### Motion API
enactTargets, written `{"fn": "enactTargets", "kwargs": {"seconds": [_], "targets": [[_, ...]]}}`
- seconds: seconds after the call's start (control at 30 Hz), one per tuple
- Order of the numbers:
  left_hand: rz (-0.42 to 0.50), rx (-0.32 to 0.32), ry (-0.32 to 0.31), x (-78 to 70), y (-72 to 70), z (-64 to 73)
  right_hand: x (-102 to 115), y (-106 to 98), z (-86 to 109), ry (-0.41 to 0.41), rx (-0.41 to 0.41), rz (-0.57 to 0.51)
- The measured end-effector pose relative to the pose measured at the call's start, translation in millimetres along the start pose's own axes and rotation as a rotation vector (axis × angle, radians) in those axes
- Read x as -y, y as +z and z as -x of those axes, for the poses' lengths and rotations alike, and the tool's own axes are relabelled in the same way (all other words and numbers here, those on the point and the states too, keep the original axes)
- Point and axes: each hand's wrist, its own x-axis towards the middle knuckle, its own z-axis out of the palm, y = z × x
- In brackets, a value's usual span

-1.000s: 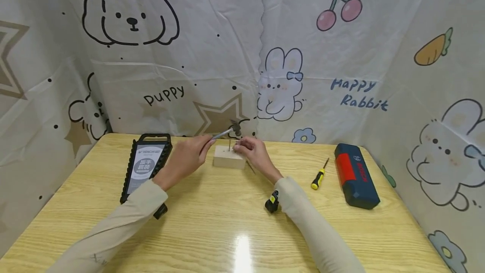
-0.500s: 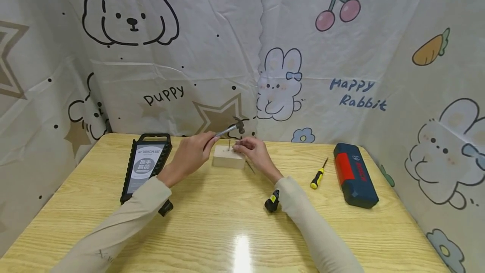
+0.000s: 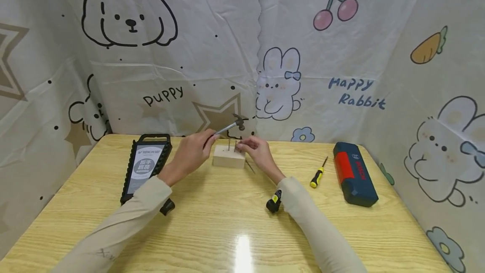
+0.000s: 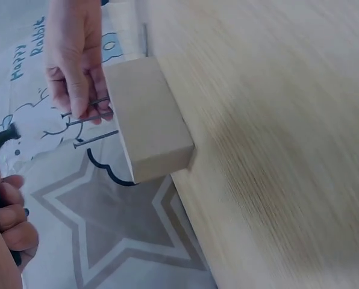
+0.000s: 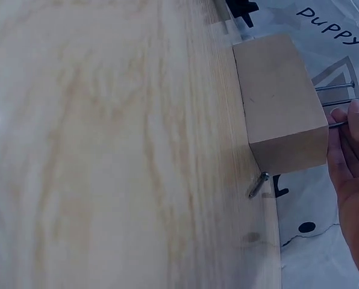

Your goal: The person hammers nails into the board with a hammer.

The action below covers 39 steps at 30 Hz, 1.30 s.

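Note:
My left hand [image 3: 192, 151] grips a claw hammer [image 3: 228, 127] by its handle, the head raised above and behind a pale wooden block [image 3: 229, 157]. Several nails stand upright in the block's top; in the left wrist view one nail [image 4: 95, 138] is apart from the fingers. My right hand [image 3: 258, 151] is at the block's right end. In the right wrist view its thumb and fingers pinch the nearest nail [image 5: 337, 125], whose upper part they partly hide. A loose nail [image 5: 259, 185] lies on the table beside the block.
A black wrench set case [image 3: 145, 165] lies at left, partly behind the left sleeve, with a black object [image 3: 167, 207] beside it. By the right sleeve sits a tape measure [image 3: 273, 201]. Farther right are a yellow-black screwdriver [image 3: 319, 174] and a blue-red Bosch case [image 3: 355, 174].
The hammer head has risen slightly and shifted right with my left hand. My right fingers have moved a little to the right, and a second nail now shows beside them in the head view.

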Motion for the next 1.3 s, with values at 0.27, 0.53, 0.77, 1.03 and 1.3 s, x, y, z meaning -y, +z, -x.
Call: {"fn": "enactTargets", "kwargs": {"seconds": [0.27,0.53,0.77,1.03,1.3], "targets": [[-0.073,0.104,0.015,0.7,5.0,8.2,-2,2,-1.8,-0.005,0.013,-0.038],[-0.003,-0.030,-0.027,-4.8,13.8,8.0,-4,-1,0.1,-0.026,0.027,-0.029],[-0.079,0.020,-0.007,-11.9,19.5,9.7,-5,-4,-0.7,-0.054,0.022,-0.056],[-0.049,-0.031,-0.014,-9.8,7.7,-0.2,-6,-2,0.6,-0.020,0.021,-0.025],[-0.071,0.022,0.041,-2.5,8.8,4.4,-6,0,0.8,-0.036,0.023,-0.057]]}}
